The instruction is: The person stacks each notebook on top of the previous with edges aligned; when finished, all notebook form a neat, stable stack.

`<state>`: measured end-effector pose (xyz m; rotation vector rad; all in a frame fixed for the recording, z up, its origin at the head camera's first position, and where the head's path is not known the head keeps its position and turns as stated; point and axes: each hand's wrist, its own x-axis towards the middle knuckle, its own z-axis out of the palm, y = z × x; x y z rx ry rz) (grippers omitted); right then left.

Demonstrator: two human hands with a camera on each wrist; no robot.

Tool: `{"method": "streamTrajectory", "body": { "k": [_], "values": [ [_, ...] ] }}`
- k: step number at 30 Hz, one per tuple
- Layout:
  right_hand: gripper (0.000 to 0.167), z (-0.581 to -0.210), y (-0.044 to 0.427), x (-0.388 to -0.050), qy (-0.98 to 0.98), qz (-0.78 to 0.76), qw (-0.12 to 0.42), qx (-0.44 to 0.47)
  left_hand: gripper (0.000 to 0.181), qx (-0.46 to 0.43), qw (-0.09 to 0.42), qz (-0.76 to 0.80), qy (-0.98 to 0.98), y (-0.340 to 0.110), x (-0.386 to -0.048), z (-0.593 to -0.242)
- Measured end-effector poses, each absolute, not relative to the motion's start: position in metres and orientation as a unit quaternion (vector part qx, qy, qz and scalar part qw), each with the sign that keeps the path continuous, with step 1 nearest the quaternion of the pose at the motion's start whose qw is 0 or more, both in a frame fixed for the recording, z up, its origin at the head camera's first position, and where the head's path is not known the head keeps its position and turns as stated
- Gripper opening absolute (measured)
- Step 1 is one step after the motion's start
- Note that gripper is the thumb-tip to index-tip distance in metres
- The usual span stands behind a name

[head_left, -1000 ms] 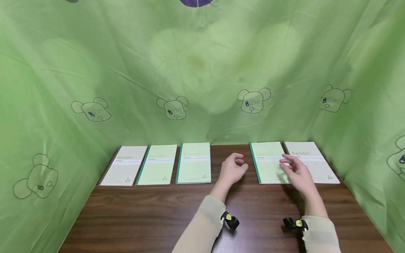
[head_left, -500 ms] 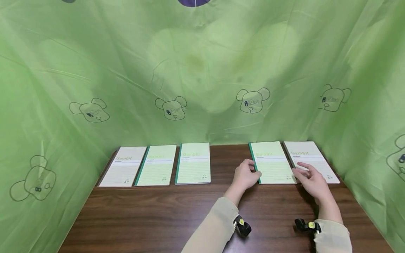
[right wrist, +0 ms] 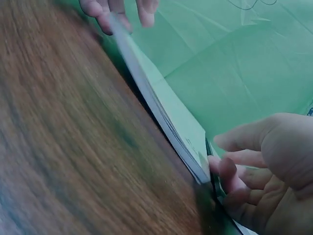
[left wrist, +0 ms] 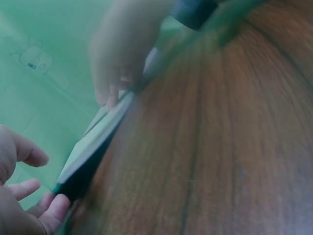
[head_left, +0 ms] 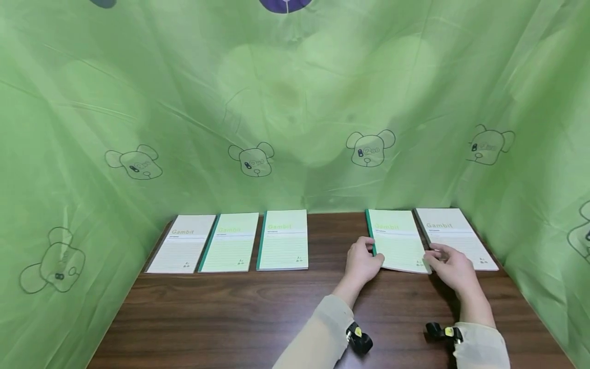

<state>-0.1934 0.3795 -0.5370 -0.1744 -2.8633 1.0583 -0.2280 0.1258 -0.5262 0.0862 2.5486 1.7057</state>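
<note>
A pale green notebook with a dark green spine (head_left: 397, 246) lies on the right part of the table, its near edge raised a little. At its spine side, my left hand (head_left: 363, 260) grips the near left corner. Opposite, my right hand (head_left: 454, 266) holds the near right corner, fingers curled at the edge. The left wrist view shows a dark gap under the notebook (left wrist: 100, 137). From the right wrist view the lifted notebook (right wrist: 164, 105) spans between both hands, its page edges showing. The right hand partly covers a white notebook (head_left: 454, 236).
To the left, a white notebook (head_left: 182, 246) and two green-spined notebooks, one in the middle (head_left: 229, 243) and one further right (head_left: 282, 241), lie in a row along the back of the brown wooden table (head_left: 207, 312). A green curtain (head_left: 295, 102) encloses the back and sides.
Both hands have moved right, the left reaching the notebook's spine and the right its other edge. The notebook's near edge has risen and shifted slightly toward me.
</note>
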Motion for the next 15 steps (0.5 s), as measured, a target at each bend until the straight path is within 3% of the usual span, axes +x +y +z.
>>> {"method": "streamTrajectory", "body": {
  "k": [7,15],
  "values": [
    [0.061,-0.536,0.375,-0.191,-0.923,0.381,-0.009,-0.054,0.048,-0.028,-0.019,0.572,0.820,0.123,-0.228,-0.535],
    [0.069,-0.533,0.364,-0.190,-0.788,0.604,-0.091,-0.069,0.042,-0.059,0.026,0.706,0.706,0.117,-0.226,-0.530]
  ]
}}
